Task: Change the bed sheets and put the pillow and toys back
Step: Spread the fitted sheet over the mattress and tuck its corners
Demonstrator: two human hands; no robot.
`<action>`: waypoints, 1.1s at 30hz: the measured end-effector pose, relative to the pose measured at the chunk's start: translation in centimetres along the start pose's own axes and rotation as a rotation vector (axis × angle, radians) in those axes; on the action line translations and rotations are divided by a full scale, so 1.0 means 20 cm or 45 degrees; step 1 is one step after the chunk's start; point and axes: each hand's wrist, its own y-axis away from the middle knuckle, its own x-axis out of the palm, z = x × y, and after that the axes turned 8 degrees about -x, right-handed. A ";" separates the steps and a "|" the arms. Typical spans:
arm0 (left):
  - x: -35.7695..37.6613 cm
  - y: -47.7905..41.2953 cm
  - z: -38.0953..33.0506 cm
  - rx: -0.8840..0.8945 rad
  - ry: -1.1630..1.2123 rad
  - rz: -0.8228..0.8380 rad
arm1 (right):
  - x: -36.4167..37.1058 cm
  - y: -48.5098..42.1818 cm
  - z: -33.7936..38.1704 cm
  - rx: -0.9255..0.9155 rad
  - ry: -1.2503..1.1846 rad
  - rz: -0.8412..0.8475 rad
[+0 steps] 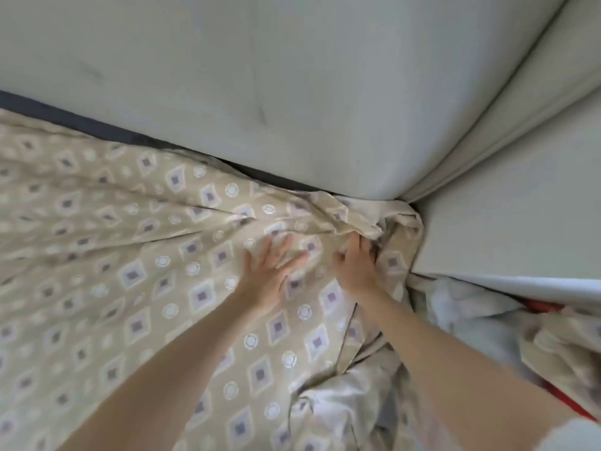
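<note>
Our left hand (pixel 271 278) presses flat; our right hand (pixel 354 266) pinches the patterned sheet (pixel 130 255), likely soft and light, by its bunched corner.

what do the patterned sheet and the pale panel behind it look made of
The patterned sheet: thin woven cloth, perhaps cotton, faintly glossy; it creases softly and bunches where the right hand grips it. The pale panel: seemingly padded upholstery, matte, fabric or faux leather; its rounded edge and pinched seam suggest stuffing.
</note>
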 end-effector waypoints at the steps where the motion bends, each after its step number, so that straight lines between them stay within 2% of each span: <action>1: -0.01 -0.06 0.00 -0.007 -0.015 -0.027 | 0.00 -0.05 -0.02 0.017 -0.011 0.007; 4: -0.06 -0.20 0.02 -0.057 -0.010 -0.085 | 0.00 -0.16 -0.04 0.028 -0.068 -0.047; 8: -0.18 -0.35 0.06 -0.293 0.013 -0.185 | -0.02 -0.26 -0.04 -0.044 -0.176 -0.215; 11: -0.30 -0.47 0.08 -0.358 0.102 -0.125 | -0.04 -0.32 -0.05 -0.079 -0.185 -0.251; 14: -0.36 -0.55 0.09 -0.346 0.116 -0.080 | -0.03 -0.37 -0.02 0.030 -0.192 -0.247; 17: -0.40 -0.60 0.08 -0.324 0.205 -0.106 | -0.01 -0.43 -0.01 0.183 -0.339 -0.373; 20: -0.41 -0.64 0.05 -0.403 0.188 -0.101 | -0.03 -0.51 -0.03 0.268 -0.387 -0.342; 26: -0.36 -0.64 0.08 -0.382 0.242 -0.179 | -0.04 -0.56 -0.02 0.387 -0.322 -0.274; 29: -0.37 -0.60 0.06 -0.381 0.283 -0.171 | -0.08 -0.55 -0.03 0.457 -0.529 -0.254; 31: -0.35 -0.55 0.03 -0.364 0.176 -0.274 | -0.08 -0.50 -0.03 0.413 -0.801 -0.353; 33: -0.28 -0.47 0.01 -0.282 -0.025 -0.301 | -0.03 -0.37 0.00 0.273 -0.753 -0.577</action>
